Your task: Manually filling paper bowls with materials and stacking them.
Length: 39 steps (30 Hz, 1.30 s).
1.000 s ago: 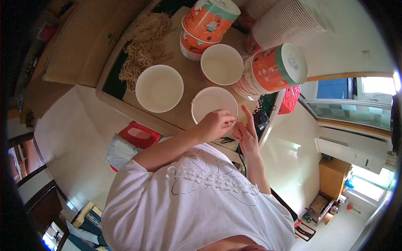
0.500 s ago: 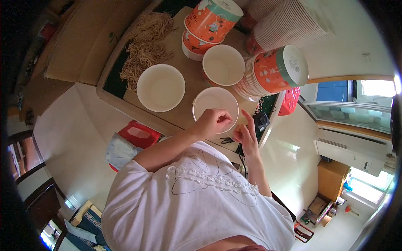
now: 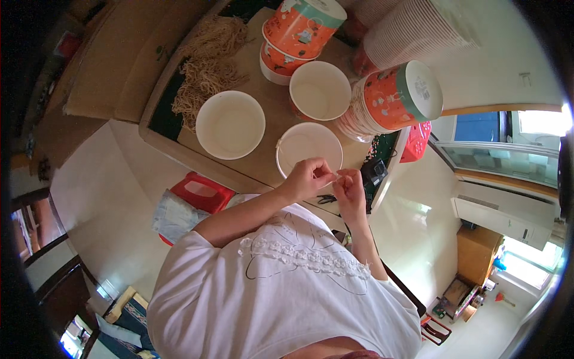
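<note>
Hands are meeting over the near rim of the nearest bowl (image 3: 309,149). Left hand (image 3: 309,177) and right hand (image 3: 350,188) are pinching something small between curled fingertips; what it is cannot be told. Beyond this bowl, two more bowls (image 3: 230,124) are sitting open, with noodles (image 3: 206,66) farther left.

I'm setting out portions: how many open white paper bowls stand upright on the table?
3: left bowl beside the dry noodles, far bowl by the orange stacks, near bowl at the hands. Stacks may hide more.
</note>
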Available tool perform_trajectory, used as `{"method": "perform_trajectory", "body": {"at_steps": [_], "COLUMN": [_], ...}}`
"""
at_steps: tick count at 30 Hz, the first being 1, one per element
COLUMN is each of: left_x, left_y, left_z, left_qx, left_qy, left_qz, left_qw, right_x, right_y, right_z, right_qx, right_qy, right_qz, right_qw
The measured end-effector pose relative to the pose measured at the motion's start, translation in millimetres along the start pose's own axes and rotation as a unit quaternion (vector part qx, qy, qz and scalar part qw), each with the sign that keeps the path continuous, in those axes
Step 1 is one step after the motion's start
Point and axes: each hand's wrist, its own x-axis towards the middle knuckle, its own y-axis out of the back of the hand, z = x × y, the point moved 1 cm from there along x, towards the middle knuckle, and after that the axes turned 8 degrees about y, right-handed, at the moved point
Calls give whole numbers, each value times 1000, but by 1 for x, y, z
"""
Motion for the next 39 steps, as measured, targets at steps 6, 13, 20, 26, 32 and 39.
{"method": "perform_trajectory", "body": {"at_steps": [6, 13, 20, 26, 32, 39], "left_x": [-2, -1, 7, 11, 11, 28], "left_y": [-2, -6, -16, -15, -12, -5], "left_z": [9, 8, -17, -23, -21, -46], "left_qx": [114, 144, 101, 96, 106, 237], "left_qy": [-115, -60, -81, -80, -37, -117], "left_qz": [56, 8, -16, -56, -81, 34], "left_qw": [985, 988, 991, 991, 990, 964], "right_x": [-4, -7, -7, -8, -8, -7], "right_y": [-6, -6, 0, 7, 14, 34], "right_z": [-7, -5, 9, 24, 36, 81], "right_qx": [-119, -93, 17, 83, 138, 120], "right_qy": [13, -1, -33, -75, -130, -154], "right_qz": [55, 86, 115, 129, 129, 183], "right_qw": [991, 992, 993, 985, 973, 964]}}
